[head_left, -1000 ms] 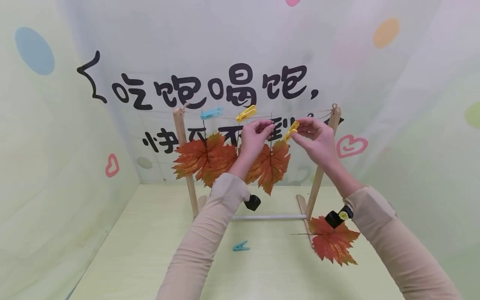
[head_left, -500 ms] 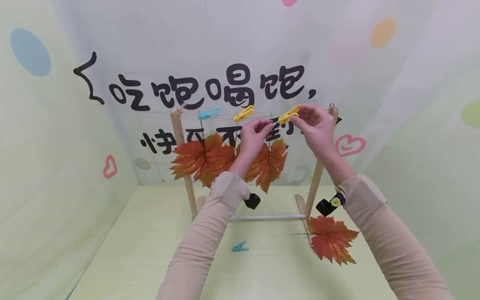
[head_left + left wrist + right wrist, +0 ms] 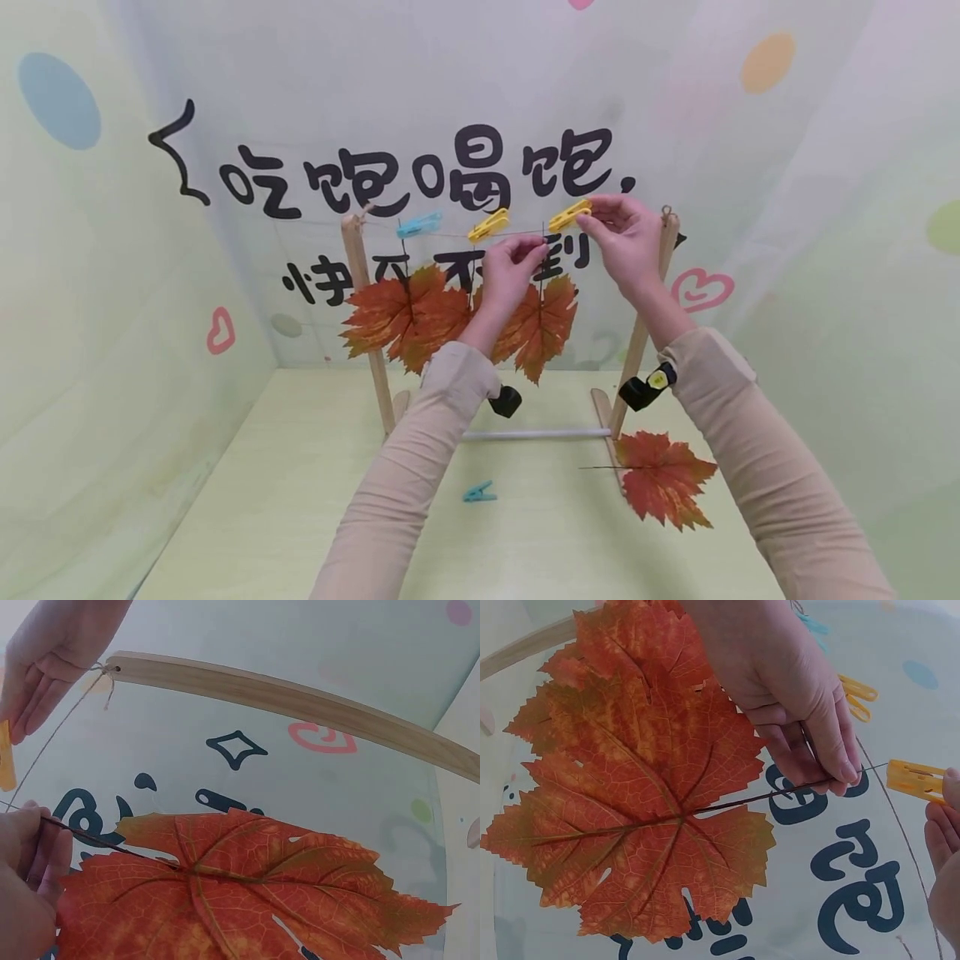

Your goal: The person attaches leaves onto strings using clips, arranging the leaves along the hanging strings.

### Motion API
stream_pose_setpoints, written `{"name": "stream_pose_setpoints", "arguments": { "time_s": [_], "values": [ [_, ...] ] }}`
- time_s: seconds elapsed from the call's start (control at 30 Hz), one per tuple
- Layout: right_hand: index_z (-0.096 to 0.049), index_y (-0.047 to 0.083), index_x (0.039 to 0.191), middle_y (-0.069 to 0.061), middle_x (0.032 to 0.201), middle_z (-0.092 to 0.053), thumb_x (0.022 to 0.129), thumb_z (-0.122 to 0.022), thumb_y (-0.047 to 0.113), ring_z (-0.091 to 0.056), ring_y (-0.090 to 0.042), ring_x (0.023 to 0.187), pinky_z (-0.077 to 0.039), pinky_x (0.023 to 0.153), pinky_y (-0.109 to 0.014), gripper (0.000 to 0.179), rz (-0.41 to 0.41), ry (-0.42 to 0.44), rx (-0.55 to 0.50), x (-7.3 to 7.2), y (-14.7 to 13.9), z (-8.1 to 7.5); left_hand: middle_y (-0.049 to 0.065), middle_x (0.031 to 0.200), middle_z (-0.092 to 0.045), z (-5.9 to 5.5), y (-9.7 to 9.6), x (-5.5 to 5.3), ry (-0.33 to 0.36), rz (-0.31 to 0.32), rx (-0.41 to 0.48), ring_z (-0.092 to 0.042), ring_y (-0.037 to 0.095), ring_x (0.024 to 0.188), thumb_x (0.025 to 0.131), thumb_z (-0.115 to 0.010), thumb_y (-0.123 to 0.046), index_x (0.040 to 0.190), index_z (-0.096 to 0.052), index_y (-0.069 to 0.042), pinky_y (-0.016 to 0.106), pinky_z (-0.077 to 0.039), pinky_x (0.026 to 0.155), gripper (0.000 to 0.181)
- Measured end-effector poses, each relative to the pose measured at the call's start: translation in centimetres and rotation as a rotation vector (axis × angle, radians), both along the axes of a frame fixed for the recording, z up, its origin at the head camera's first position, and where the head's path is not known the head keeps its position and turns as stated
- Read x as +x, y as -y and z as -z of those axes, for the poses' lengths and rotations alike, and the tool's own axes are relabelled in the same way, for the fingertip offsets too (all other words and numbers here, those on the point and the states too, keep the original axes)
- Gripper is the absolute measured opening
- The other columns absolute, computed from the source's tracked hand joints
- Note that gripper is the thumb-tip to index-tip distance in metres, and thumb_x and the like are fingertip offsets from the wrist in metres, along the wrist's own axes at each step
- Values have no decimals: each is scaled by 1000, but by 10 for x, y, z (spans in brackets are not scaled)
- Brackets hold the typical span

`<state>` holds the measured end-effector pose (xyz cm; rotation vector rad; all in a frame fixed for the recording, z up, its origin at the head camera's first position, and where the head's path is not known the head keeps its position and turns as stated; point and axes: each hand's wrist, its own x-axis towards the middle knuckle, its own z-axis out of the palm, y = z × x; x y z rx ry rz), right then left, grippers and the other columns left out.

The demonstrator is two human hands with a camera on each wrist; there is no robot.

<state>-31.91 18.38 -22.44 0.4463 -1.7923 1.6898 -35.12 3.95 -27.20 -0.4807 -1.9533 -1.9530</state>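
We see two long beige cloth sleeves, the left sleeve [image 3: 408, 467] and the right sleeve [image 3: 776, 467], with many small wrinkles and wide cuffs at the wrists. The left hand [image 3: 512, 271] and the right hand [image 3: 628, 250] are bare. We also notice a small black block-shaped device [image 3: 506, 402] near the left cuff [image 3: 467, 371], and a second black device [image 3: 637, 394] near the right cuff [image 3: 716, 362], bearing a yellow mark [image 3: 658, 380].

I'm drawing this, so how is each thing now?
Left hand: pinching a stem
Right hand: holding right yellow clip
Left yellow clip: clipped
Upper blue clip: clipped
Lower blue clip: lying loose
Left leaf: hanging
Middle leaf: hanging
Third leaf: stem held
Bottom leaf: lying loose
String: tied at both ends
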Motion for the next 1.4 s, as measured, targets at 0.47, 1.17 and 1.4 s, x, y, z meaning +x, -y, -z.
{"name": "stream_pose_setpoints", "arguments": {
  "time_s": [0.47, 1.17, 1.4],
  "values": [
    [-61, -13, 96, 2, 81, -65, 77, -67, -4, -61, -6, 72, -50, 70, -16, 22, -27, -56, 129, -7, 6, -1, 12, 90, -65, 2, 3, -1, -37, -30, -42, -58, 11, 70, 83, -65, -8, 96, -68, 2, 22, -53, 66, 17],
    [-60, -8, 106, -5, 93, -68, 78, -68, 1, -61, -6, 80, -49, 75, -17, 30, -71, 50, 111, -7, 6, 4, 10, 92, -65, 1, 6, 1, 36, -11, -38, -59, 15, 76, 82, -66, -11, 97, -68, 0, 22, -52, 71, 19],
    [-60, -7, 107, -6, 96, -67, 77, -69, 1, -62, -7, 83, -50, 77, -18, 32, -54, 53, 72, -1, 2, 5, 10, 93, -65, 1, 9, 3, 13, -17, -62, -59, 14, 77, 81, -67, -11, 97, -68, -1, 21, -52, 70, 19]
  ]
}}
